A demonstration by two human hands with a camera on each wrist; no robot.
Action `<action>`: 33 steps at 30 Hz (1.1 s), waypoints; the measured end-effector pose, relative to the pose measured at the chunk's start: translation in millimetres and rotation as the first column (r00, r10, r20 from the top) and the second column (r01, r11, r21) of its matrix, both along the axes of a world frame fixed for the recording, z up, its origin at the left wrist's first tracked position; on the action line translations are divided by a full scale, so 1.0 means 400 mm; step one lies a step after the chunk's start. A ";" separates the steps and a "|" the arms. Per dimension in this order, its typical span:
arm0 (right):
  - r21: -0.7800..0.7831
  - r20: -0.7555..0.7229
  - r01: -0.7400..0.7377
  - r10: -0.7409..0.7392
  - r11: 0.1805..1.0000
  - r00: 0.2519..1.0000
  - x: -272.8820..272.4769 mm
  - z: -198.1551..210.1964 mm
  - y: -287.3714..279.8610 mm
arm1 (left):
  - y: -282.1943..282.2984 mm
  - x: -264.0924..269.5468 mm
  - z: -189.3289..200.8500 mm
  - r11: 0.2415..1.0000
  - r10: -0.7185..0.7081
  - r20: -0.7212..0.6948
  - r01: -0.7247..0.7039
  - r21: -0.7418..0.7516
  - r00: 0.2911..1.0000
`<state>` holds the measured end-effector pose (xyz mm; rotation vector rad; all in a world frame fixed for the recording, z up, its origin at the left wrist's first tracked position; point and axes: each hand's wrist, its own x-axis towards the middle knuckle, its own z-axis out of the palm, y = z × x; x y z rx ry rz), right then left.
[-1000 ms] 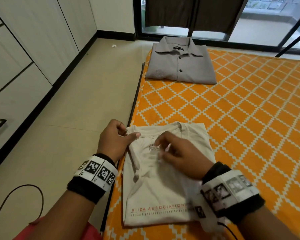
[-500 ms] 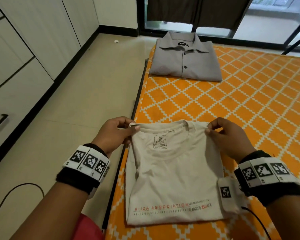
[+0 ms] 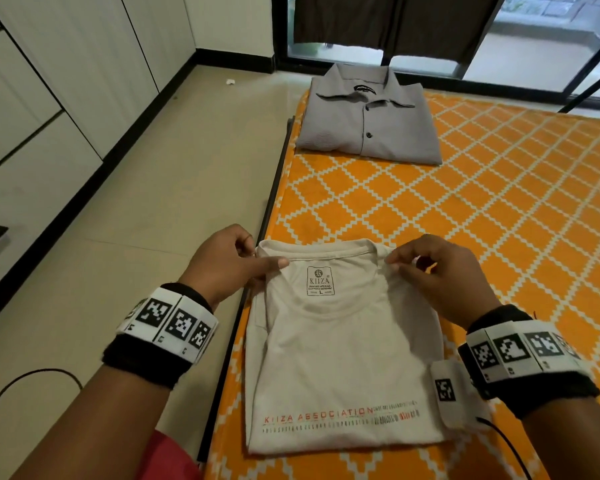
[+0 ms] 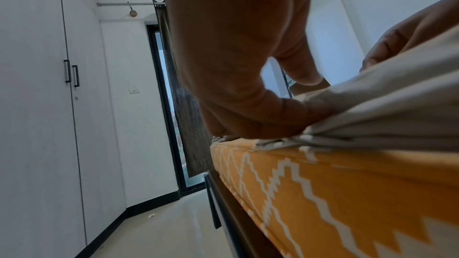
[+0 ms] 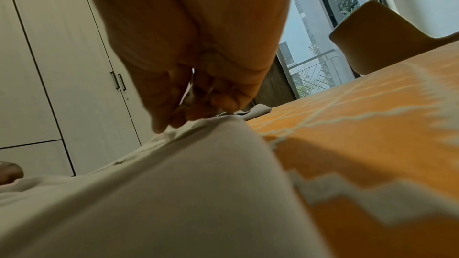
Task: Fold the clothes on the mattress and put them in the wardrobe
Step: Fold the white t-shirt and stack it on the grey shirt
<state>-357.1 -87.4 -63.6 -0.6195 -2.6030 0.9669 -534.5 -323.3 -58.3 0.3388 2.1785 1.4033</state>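
A folded beige T-shirt (image 3: 340, 362) lies at the near left edge of the orange patterned mattress (image 3: 499, 216). My left hand (image 3: 232, 263) pinches its far left shoulder corner, thumb on top. My right hand (image 3: 430, 268) pinches the collar edge at the far right shoulder. In the left wrist view the left hand (image 4: 261, 117) grips bunched beige T-shirt cloth (image 4: 387, 113) at the mattress (image 4: 347, 193) edge. In the right wrist view the right hand (image 5: 198, 101) holds the beige T-shirt (image 5: 174, 193) by its edge. A folded grey button shirt (image 3: 369, 116) lies at the mattress's far left corner.
White wardrobe doors and drawers (image 3: 39, 109) with black handles line the left wall across a strip of beige floor (image 3: 153, 220). A glass door with a dark curtain (image 3: 388, 26) stands behind the mattress. A black cable (image 3: 25, 382) lies on the floor near me.
My right hand moved from the shirt's label area out to the far right shoulder and took hold of the collar edge. The left hand kept its hold at the left corner.
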 end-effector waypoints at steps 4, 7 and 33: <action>-0.065 0.176 -0.093 0.103 0.994 0.979 0.000 -0.005 -0.003 | 0.004 0.021 0.013 0.980 -0.131 0.032 0.135 -0.146 0.991; -0.038 0.303 -0.101 0.108 0.994 0.947 0.000 -0.011 0.001 | 0.005 0.030 0.018 0.934 -0.246 0.000 0.237 -0.267 0.969; -0.028 0.395 -0.554 0.519 0.832 0.758 -0.037 0.010 -0.399 | -0.002 -0.012 -0.012 0.997 -0.076 -0.057 0.074 -0.022 0.995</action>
